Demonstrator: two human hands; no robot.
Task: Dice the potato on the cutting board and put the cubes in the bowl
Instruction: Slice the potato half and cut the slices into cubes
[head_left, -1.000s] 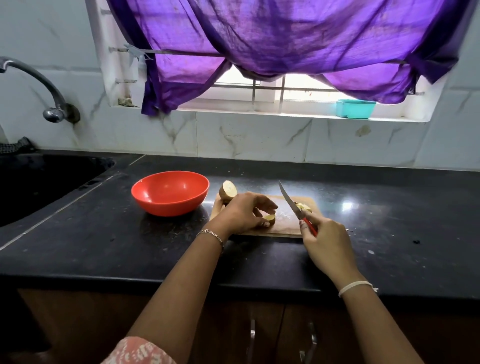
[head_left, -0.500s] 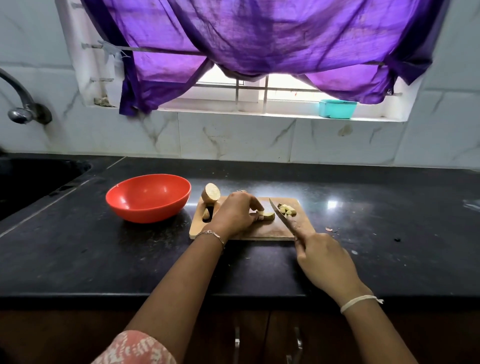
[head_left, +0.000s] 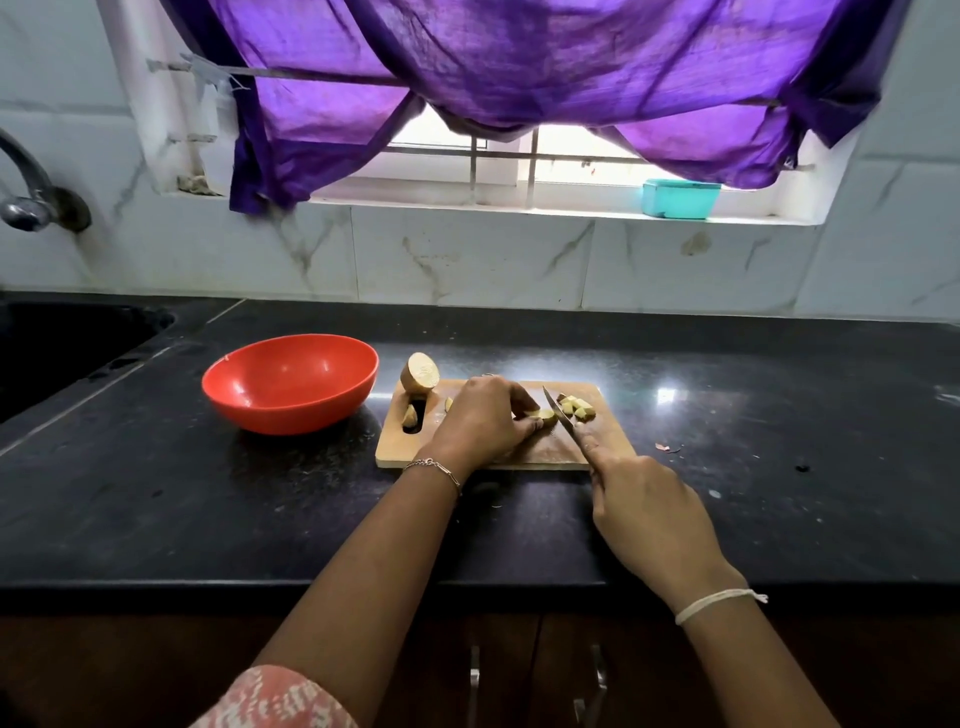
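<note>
Left fingers (head_left: 511, 401) pinch a half-hidden potato piece (head_left: 544, 414); right fingers (head_left: 590, 442) grip the knife (head_left: 558, 412), handle hidden.

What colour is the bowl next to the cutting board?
Plain orange-red; the bowl shows clearly in the head view, the only view here.

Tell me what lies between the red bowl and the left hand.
Head view: the left end of the cutting board, with a potato half at its far corner and a small piece at the handle slot.
</note>
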